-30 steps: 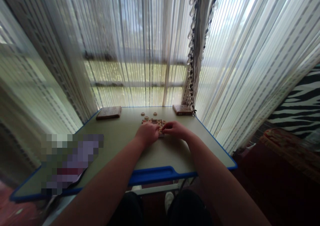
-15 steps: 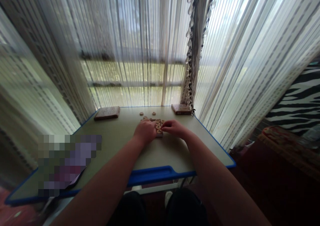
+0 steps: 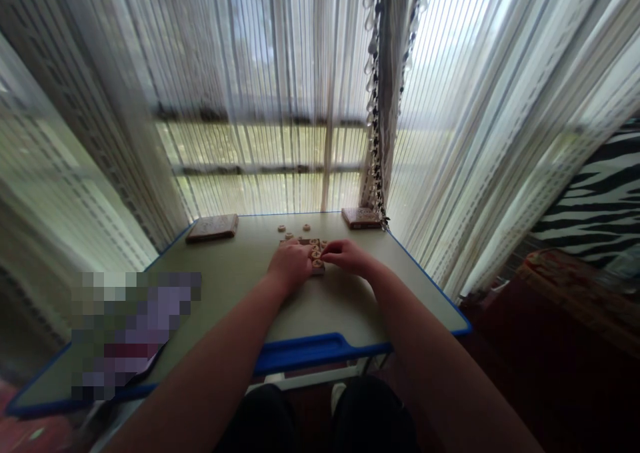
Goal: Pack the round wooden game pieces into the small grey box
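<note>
A small wooden box [image 3: 318, 272] sits on the table, holding round wooden chess pieces [image 3: 316, 255] with dark marks, like Chinese chess pieces. My left hand [image 3: 290, 265] lies over the box's left part with its fingers bent round it, hiding much of what is inside. At the right side, my right hand [image 3: 346, 256] has thumb and fingers pinched together by the box edge, beside the nearest piece. Whatever is between those fingertips is too small to make out. Another piece [image 3: 325, 244] shows just beyond the right fingers.
Loose round pieces [image 3: 307, 227] lie behind the box. A flat brown box [image 3: 213, 228] rests at the back left, another brown box [image 3: 361, 218] at the back right. A blurred purple-green item [image 3: 150, 319] lies on the left. Blue edging [image 3: 300, 351] rims the table [image 3: 240, 293]; curtains hang behind.
The view has shifted slightly. Both hands keep almost the same place at the box, the right fingertips still pinched at its right edge.
</note>
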A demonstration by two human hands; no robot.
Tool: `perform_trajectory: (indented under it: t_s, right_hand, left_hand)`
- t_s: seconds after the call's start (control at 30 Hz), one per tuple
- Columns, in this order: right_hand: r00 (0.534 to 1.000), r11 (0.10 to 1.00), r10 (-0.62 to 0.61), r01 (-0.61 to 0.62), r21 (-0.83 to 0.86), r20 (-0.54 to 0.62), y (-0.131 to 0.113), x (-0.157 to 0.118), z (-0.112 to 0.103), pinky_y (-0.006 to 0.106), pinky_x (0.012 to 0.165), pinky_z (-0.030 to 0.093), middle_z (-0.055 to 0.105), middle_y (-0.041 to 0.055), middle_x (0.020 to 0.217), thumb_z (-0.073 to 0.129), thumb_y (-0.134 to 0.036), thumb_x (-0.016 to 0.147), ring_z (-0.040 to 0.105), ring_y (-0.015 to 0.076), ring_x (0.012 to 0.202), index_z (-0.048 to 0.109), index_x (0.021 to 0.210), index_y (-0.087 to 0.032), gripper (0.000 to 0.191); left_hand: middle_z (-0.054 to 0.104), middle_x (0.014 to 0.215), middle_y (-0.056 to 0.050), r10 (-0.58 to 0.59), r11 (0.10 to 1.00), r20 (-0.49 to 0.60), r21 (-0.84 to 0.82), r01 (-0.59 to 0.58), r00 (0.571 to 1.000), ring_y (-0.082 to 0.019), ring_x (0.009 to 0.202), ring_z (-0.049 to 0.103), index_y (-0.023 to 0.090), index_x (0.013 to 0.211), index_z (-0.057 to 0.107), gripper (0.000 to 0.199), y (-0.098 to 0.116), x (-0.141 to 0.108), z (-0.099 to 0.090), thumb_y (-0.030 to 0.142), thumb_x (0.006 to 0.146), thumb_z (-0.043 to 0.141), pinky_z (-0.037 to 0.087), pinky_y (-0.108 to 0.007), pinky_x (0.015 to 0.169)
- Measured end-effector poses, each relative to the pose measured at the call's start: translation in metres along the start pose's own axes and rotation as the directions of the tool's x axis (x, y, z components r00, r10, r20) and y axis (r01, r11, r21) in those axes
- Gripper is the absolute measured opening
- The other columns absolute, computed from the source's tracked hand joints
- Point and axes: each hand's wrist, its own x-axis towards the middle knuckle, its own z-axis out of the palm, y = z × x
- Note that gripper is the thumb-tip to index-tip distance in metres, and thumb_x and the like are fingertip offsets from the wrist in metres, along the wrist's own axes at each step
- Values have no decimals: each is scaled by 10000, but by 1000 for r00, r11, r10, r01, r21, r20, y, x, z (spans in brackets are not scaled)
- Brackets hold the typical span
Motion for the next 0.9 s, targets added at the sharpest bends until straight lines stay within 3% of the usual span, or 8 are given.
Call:
perform_trajectory:
  t_s: [0.4, 0.9]
  right_hand:
    - [1000, 1000, -4, 3, -25, -16, -3, 0, -1, 228, 607, 400, 641, 42, 692, 585, -263, 651, 537, 124, 637, 676, 764, -102, 216]
    - [999, 997, -2, -2, -83, -46, 0, 0, -1, 225, 629, 407, 652, 32, 716, 584, -276, 661, 560, 135, 684, 683, 778, -128, 212]
  left_hand:
    - [633, 823, -93, -46, 998, -53, 36, 48, 998, -226, 866, 524, 166, 956, 625, 308, -1, 4, -1, 202, 722, 429, 400, -331, 799]
    - [642, 871, -80, -43, 999, -22, -19, 42, 999, -219, 945, 521, 204, 960, 640, 300, -3, 10, 3, 230, 754, 423, 378, -320, 859]
